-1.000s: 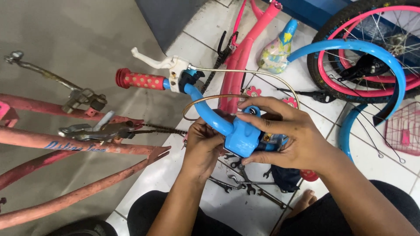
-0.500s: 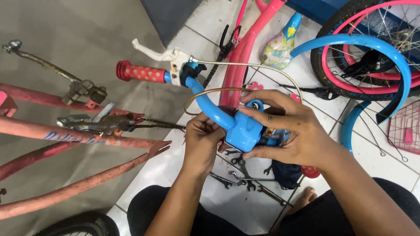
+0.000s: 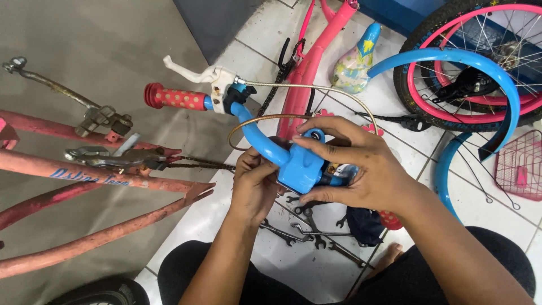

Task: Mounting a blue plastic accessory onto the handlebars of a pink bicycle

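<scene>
A blue bicycle handlebar point(image 3: 257, 135) with a red dotted grip point(image 3: 172, 97) and a white brake lever point(image 3: 195, 72) is held above the tiled floor. My right hand point(image 3: 355, 169) wraps over the blue centre clamp cover point(image 3: 302, 166) from the right. My left hand point(image 3: 254, 186) is tucked under the clamp from the left, its fingers pressed against the underside. A brake cable point(image 3: 316, 87) arcs from the lever over my right hand. What my left fingers touch under the clamp is hidden.
A rusty red bike frame point(image 3: 84, 175) lies at left. Several wrenches point(image 3: 305, 231) lie on the tiles below my hands. A pink frame point(image 3: 313, 56), a painted saddle point(image 3: 353, 62), blue fenders point(image 3: 468, 62), a pink-rimmed wheel point(image 3: 480, 39) and a pink basket point(image 3: 522, 166) fill the right.
The handlebar and both hands have stayed together, shifting only slightly in view. My grip on the clamp is the same.
</scene>
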